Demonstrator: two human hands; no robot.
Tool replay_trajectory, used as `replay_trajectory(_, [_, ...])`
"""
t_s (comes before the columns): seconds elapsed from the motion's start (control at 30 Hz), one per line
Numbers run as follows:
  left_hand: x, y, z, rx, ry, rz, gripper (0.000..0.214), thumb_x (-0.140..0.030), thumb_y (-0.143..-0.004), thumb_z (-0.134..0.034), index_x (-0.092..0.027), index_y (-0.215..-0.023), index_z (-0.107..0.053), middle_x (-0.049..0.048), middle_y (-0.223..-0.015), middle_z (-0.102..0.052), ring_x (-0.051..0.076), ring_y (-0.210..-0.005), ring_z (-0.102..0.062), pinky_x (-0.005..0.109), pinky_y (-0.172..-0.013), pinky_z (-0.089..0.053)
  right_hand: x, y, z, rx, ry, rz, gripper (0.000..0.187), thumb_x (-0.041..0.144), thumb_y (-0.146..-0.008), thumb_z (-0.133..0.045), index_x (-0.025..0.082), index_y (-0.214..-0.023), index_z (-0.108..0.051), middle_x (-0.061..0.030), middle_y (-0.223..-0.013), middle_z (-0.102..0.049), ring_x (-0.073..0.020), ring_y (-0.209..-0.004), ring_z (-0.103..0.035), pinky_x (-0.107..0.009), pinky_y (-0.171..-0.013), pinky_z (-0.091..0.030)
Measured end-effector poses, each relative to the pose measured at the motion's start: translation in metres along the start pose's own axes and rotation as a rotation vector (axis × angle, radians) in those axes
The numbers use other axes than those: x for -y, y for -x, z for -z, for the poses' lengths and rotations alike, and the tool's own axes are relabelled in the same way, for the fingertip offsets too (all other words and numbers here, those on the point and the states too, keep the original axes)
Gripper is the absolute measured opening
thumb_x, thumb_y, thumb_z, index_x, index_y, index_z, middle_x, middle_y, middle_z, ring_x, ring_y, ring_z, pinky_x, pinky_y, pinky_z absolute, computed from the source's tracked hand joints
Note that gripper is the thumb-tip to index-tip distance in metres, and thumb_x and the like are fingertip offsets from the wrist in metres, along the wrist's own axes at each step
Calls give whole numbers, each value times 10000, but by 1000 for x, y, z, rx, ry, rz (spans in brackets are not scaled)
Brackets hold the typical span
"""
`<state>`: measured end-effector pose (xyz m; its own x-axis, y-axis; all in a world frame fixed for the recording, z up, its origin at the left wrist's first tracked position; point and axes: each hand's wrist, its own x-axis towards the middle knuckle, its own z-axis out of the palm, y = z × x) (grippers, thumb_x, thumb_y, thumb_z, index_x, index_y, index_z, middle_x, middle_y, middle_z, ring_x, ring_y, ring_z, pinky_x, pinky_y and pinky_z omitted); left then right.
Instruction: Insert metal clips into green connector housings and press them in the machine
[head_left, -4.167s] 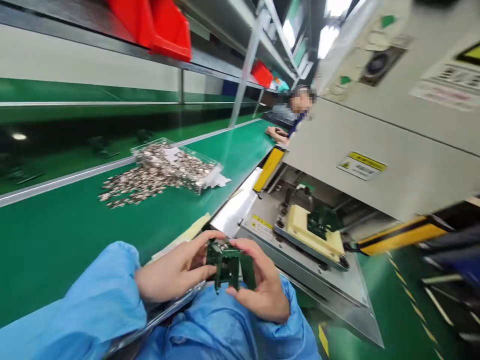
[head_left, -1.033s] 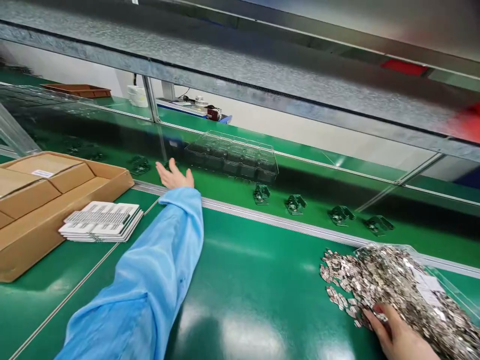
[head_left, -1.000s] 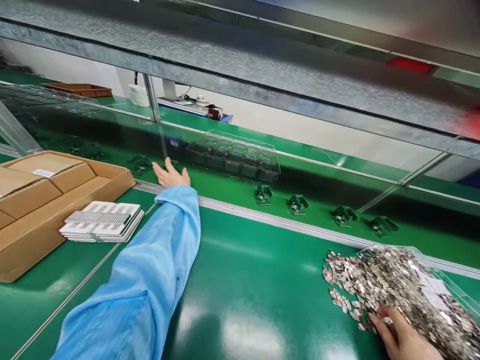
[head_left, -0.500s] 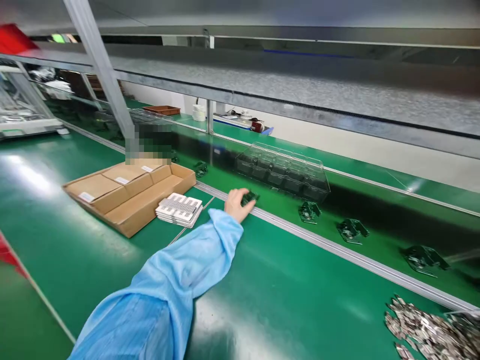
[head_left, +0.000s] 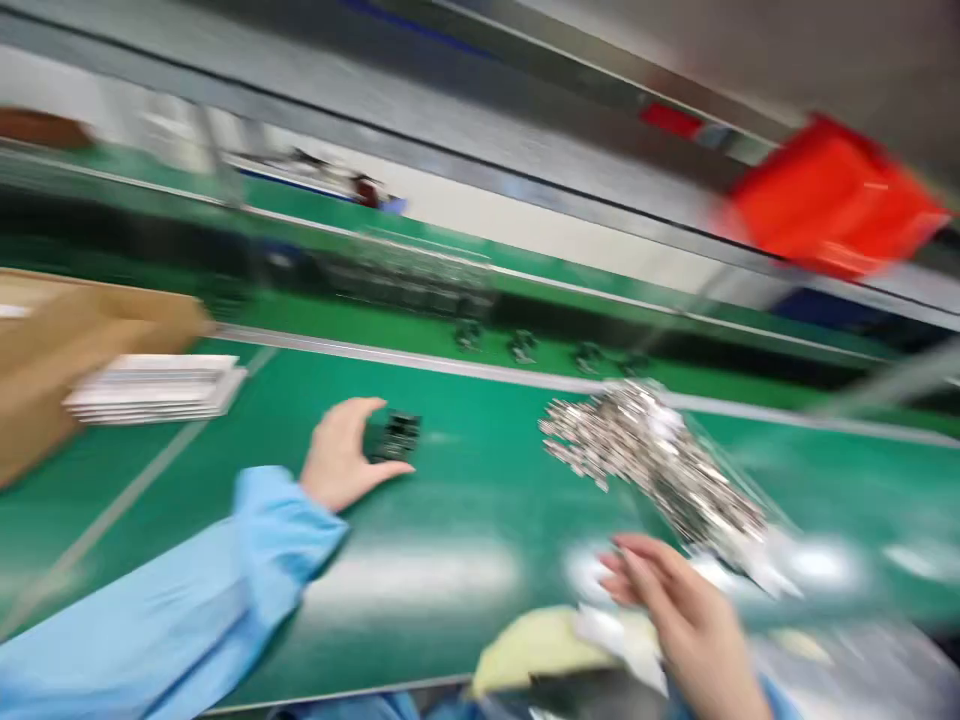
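My left hand (head_left: 341, 455), in a light blue sleeve, holds a small dark green circuit board (head_left: 401, 436) between thumb and fingers over the green worktop. The hand and board are blurred. At the lower right, my right hand (head_left: 679, 610) is closed, thumb and fingertips together; whatever they pinch is too small and smeared to make out. Just beyond it lies a heap of small shiny metal pieces (head_left: 645, 450), partly on a clear plastic bag or sheet.
A cardboard box (head_left: 150, 310) and a stack of white cards (head_left: 161, 390) stand at the left. Behind a metal rail (head_left: 390, 357), more boards (head_left: 523, 346) and a clear compartment tray (head_left: 409, 280) sit on the green strip. A red bin (head_left: 836, 205) hangs upper right. Something yellow (head_left: 536, 650) lies near the front edge.
The view has swung right. My left hand has brought the circuit board from the strip behind the rail back over the worktop. My right hand has come into view.
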<state>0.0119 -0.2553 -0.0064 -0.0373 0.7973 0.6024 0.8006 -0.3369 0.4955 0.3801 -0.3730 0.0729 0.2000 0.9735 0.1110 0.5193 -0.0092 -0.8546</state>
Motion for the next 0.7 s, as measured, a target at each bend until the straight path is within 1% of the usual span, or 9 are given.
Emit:
replay_trajectory(0.07, [9, -3, -6, 54, -16, 102, 1140, -531, -333, -861, -281, -1333, -374, 82, -1425, -451, 394, -1289, -428, 524, -1108, -334, 12, 23, -9, -16, -307, -163, 469, 624, -733, -666, 205, -943, -658, -121, -829, -739, -273, -691, -713, -368, -576, -594])
replay_trajectory(0.1, [13, -8, -11, 143, -22, 179, 1207, -552, -337, -845, -324, -1385, -292, 39, -1485, -389, 385, -1310, -413, 524, -1107, -340, 14, 27, -15, -23, -410, -205, 473, 604, -730, -683, 200, -973, -642, -113, -842, -739, -264, -713, -716, -351, -577, -587])
replay_trajectory(0.13, [15, -13, -17, 230, -32, 252, 1216, -594, -379, -808, -384, -1415, -207, -13, -1514, -349, 372, -1319, -411, 531, -1086, -364, 13, 29, -20, -49, -486, -229, 480, 582, -715, -709, 195, -990, -628, -98, -813, -738, -251, -704, -717, -331, -565, -578])
replay_trajectory(0.23, [13, -25, -21, 451, -41, 324, 1223, -683, -460, -720, -456, -1437, -21, -74, -1518, -343, 337, -1341, -395, 539, -1075, -357, 4, 37, -28, -108, -593, -269, 426, 510, -703, -755, 180, -930, -612, -65, -737, -730, -217, -691, -715, -260, -531, -540])
replay_trajectory(0.33, [5, -30, -13, 639, -50, 396, 1113, -715, -488, -692, -460, -1417, -136, -63, -1471, -422, 349, -1280, -472, 528, -1005, -441, -5, 49, -27, -147, -597, -274, 347, 463, -700, -773, 164, -805, -633, -54, -693, -719, -176, -601, -683, -231, -498, -503])
replay_trajectory(0.43, [-4, -27, -10, 633, 8, 394, 926, -706, -521, -689, -448, -1327, -312, -56, -1321, -562, 329, -1176, -570, 542, -951, -483, -11, 56, -25, -212, -562, -218, 298, 431, -714, -768, 157, -801, -686, -20, -618, -676, -143, -542, -618, -245, -523, -493])
replay_trajectory(0.5, [-18, -18, -14, 548, 178, 397, 867, -668, -485, -738, -396, -1240, -408, -42, -1202, -623, 302, -1087, -624, 536, -949, -489, -13, 59, -24, -243, -533, -183, 282, 420, -729, -752, 158, -827, -719, -8, -591, -646, -140, -547, -586, -256, -549, -489])
replay_trajectory(0.6, [-59, 8, -27, 487, 579, 422, 799, -580, -461, -802, -298, -1129, -467, 7, -1111, -646, 262, -991, -659, 468, -945, -513, -13, 63, -26, -266, -490, -145, 248, 399, -724, -748, 169, -818, -744, -23, -656, -652, -145, -573, -561, -265, -553, -477])
replay_trajectory(0.7, [-116, 39, -45, 585, 893, 362, 701, -458, -518, -823, -245, -1090, -479, 48, -1084, -635, 233, -958, -655, 405, -921, -525, -12, 71, -33, -325, -471, -137, 210, 370, -701, -764, 180, -784, -729, -33, -710, -661, -158, -603, -563, -272, -555, -473])
